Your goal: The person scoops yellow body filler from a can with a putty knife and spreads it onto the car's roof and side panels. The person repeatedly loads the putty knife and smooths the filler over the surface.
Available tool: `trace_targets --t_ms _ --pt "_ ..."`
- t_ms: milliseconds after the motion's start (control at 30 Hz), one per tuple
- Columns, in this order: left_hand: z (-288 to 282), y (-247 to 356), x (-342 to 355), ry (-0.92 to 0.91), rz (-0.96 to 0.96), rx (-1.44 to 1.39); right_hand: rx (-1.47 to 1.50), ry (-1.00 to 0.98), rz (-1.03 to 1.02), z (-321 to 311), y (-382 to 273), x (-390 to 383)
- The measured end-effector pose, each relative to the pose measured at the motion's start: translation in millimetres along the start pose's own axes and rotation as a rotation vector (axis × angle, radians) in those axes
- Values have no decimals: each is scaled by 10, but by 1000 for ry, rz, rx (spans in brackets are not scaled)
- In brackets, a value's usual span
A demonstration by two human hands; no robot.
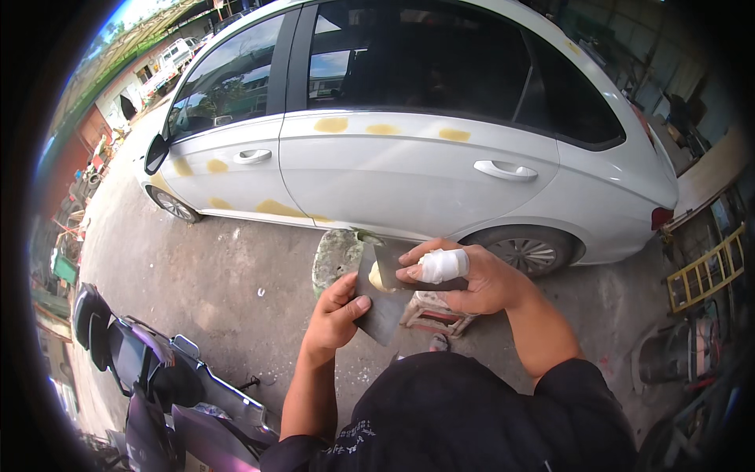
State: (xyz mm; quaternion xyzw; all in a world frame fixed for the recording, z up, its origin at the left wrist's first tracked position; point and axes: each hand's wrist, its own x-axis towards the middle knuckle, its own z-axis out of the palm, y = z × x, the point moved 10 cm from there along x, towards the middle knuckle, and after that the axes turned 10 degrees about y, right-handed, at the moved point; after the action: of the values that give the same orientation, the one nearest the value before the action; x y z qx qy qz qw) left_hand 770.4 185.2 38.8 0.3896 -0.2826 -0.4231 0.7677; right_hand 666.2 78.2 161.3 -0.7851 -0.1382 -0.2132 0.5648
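Observation:
My left hand grips a dark grey flat putty spreader between thumb and fingers. In my right hand, which has white bandage on its fingers, is a second dark spreader. The two blades meet or overlap in front of me, with a dab of pale yellow putty on the left one. Beyond my hands stands a white car, side on. Yellow putty patches dot its doors and lower edge.
Under my hands are a worn red-and-white stool and a mottled grey-green container or block. A motor scooter stands at the lower left. To the right are a yellow ladder-like frame and a dark cylindrical machine.

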Motion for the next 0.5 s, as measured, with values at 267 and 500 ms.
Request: trace_targets --t_ms 267,500 --pt "-2 -2 68 40 38 -27 -10 237 311 -419 799 -380" --pt "180 -573 175 99 -190 -142 631 849 408 -753 1425 -810"
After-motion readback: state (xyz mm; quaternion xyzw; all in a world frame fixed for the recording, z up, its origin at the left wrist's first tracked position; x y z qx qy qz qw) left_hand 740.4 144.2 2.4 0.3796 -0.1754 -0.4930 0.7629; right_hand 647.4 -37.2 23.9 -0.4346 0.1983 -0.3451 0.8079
